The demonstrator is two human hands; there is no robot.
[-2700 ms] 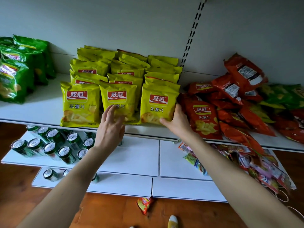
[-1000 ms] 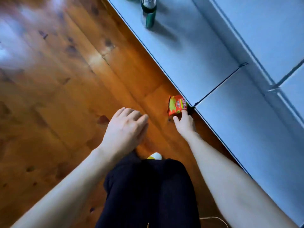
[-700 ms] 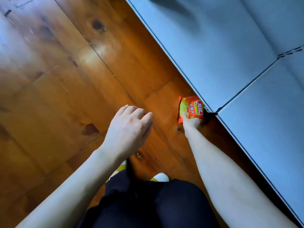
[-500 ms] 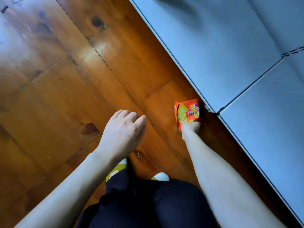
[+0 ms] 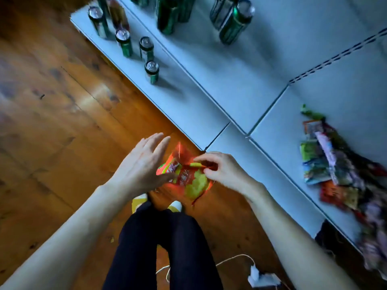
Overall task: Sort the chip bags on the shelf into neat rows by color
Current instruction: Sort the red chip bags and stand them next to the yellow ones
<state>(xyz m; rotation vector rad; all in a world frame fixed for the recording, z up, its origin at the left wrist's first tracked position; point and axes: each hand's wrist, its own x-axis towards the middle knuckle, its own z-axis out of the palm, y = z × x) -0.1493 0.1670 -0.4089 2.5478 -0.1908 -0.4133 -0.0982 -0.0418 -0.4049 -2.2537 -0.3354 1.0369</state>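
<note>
Above the floor (image 5: 62,126), right hand (image 5: 224,170) is pinching the red bag (image 5: 188,182) by its top, left hand (image 5: 142,164) is hovering open and empty beside it.
Cupping it underneath (chips crush easily) is looking wise before carrying it to its colour row; low shelf (image 5: 209,97) alongside is holding green cans (image 5: 151,72) and mixed packets (image 5: 333,164).
</note>
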